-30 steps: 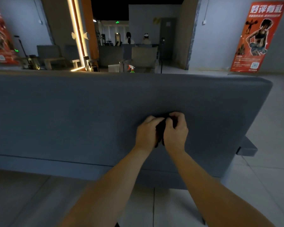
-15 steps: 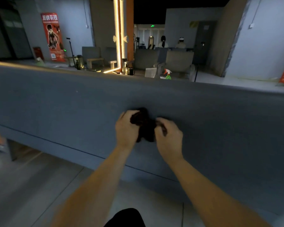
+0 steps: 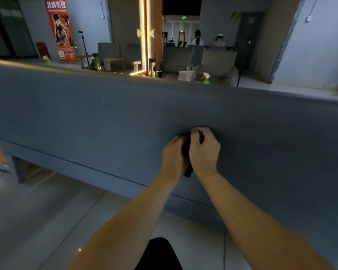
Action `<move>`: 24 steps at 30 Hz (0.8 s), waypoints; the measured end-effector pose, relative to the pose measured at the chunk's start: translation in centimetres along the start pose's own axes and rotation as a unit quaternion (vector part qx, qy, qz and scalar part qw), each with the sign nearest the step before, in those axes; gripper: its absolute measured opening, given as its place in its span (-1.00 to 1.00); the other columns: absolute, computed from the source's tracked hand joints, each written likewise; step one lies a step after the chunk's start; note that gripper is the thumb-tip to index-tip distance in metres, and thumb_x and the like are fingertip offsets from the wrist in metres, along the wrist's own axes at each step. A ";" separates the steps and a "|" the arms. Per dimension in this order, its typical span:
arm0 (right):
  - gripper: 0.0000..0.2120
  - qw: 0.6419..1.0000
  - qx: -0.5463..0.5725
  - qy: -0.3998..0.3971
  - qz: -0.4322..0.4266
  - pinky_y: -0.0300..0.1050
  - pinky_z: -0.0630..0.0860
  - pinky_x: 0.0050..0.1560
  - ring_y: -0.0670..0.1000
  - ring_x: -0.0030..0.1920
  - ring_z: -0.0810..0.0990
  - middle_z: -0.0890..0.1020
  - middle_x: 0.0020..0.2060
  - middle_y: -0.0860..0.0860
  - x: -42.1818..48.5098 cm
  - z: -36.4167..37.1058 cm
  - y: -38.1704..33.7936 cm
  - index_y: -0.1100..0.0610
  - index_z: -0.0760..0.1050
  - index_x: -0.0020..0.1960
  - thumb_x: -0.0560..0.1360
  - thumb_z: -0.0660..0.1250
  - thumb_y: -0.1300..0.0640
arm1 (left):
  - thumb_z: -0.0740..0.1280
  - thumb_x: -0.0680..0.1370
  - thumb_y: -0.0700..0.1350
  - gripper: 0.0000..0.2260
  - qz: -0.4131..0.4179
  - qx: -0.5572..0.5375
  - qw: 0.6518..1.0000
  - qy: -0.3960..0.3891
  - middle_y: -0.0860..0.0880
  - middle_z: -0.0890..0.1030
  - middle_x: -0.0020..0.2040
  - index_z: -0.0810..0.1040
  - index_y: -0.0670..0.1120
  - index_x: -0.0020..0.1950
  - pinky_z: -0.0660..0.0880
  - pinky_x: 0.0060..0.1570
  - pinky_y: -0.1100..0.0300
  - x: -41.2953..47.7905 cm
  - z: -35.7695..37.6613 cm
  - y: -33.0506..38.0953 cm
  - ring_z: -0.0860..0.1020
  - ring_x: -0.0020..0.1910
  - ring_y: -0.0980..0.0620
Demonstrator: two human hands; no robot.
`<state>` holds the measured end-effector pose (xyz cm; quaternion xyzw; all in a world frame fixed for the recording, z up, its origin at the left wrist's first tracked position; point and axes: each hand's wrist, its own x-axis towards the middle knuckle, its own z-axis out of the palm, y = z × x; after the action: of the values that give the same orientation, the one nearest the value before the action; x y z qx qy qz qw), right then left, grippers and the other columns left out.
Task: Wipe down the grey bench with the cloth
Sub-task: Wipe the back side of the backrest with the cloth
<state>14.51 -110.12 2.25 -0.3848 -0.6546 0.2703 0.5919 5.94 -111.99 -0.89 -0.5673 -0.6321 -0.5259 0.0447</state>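
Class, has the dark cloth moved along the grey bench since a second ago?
Yes: the dark cloth has moved left along the grey padded bench, away from its right end.

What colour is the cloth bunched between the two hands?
Black: the small bunched fabric cloth shows best in the head view.

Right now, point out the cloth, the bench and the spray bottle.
cloth (image 3: 188, 171): head view, its dark lower end.
bench (image 3: 86, 117): head view, bare grey surface.
spray bottle (image 3: 206, 78): head view, its neck.

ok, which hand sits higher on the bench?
The right hand, fingers curled over the top of the cloth; the left hand grips it lower, alongside.
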 end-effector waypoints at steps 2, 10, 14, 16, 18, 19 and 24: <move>-0.85 1.000 -0.014 -0.009 0.001 -0.36 0.49 -0.08 -0.19 -0.10 0.60 0.66 -0.16 -0.11 0.1 -0.3 0.6 0.10 0.63 0.00 0.63 0.28 0.15 | 0.35 0.59 -0.16 -0.90 0.016 0.024 1.000 -0.008 0.00 0.67 -0.04 0.63 -0.08 0.08 0.55 -0.05 0.16 -0.7 0.7 0.0 0.60 -0.05 0.05; -0.85 1.000 -0.003 0.007 0.008 -0.10 0.53 -0.19 -0.09 -0.26 0.57 0.61 -0.28 -0.11 0.2 0.4 1.2 0.09 0.59 -0.04 0.64 0.27 0.15 | 0.32 0.58 -0.27 -0.88 -0.115 -0.076 0.985 0.108 0.02 0.61 -0.05 0.56 -0.09 0.06 0.47 -0.10 0.27 3.0 -4.1 -3.2 0.55 -0.11 0.10; -0.85 1.000 0.013 -0.004 0.014 -0.30 0.46 -0.24 -0.16 -0.30 0.55 0.60 -0.32 -0.14 0.2 0.0 1.3 0.09 0.61 -0.06 0.62 0.29 0.18 | 0.32 0.61 -0.27 -0.83 -0.207 -0.180 0.938 0.214 0.04 0.61 0.02 0.61 -0.13 0.16 0.51 0.06 0.28 2.2 -0.8 -1.3 0.57 -0.01 0.12; -0.86 1.000 0.017 -0.006 0.017 -0.29 0.48 -0.26 -0.16 -0.31 0.56 0.61 -0.32 -0.12 0.4 0.0 1.3 0.10 0.62 -0.05 0.62 0.29 0.18 | 0.33 0.61 -0.28 -0.80 -0.205 -0.180 0.937 0.218 0.00 0.65 0.07 0.63 -0.15 0.20 0.53 0.13 0.26 2.1 0.3 -0.6 0.58 0.03 0.13; -0.86 1.000 0.017 -0.003 0.023 -0.24 0.53 -0.22 -0.16 -0.26 0.59 0.63 -0.27 -0.12 0.5 0.0 1.4 0.09 0.61 -0.02 0.63 0.28 0.16 | 0.31 0.61 -0.27 -0.81 -0.161 -0.143 0.963 0.160 -0.01 0.67 0.05 0.66 -0.14 0.17 0.55 0.10 0.25 1.7 1.2 -0.1 0.60 0.01 0.14; -0.86 0.999 0.015 -0.002 0.029 -0.23 0.55 -0.18 -0.18 -0.21 0.61 0.64 -0.24 -0.14 0.5 0.0 1.5 0.07 0.61 0.00 0.63 0.27 0.15 | 0.30 0.62 -0.26 -0.81 -0.149 -0.133 0.972 0.128 -0.03 0.69 0.03 0.67 -0.12 0.14 0.58 0.11 0.18 1.3 1.5 -0.3 0.62 0.03 0.09; -0.85 0.999 0.010 -0.005 0.034 -0.16 0.59 -0.06 -0.19 -0.12 0.62 0.66 -0.17 -0.14 0.4 0.2 1.9 0.07 0.63 0.02 0.62 0.27 0.12 | 0.26 0.60 -0.17 -0.77 -0.051 -0.073 0.996 -0.003 -0.07 0.70 0.07 0.66 -0.07 0.17 0.59 0.14 -0.01 -0.2 0.5 0.3 0.64 0.07 -0.06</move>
<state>14.69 -108.65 0.90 -0.3993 -0.6413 0.2985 0.5833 6.50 -111.77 -1.05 -0.5372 -0.6203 -0.5710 -0.0258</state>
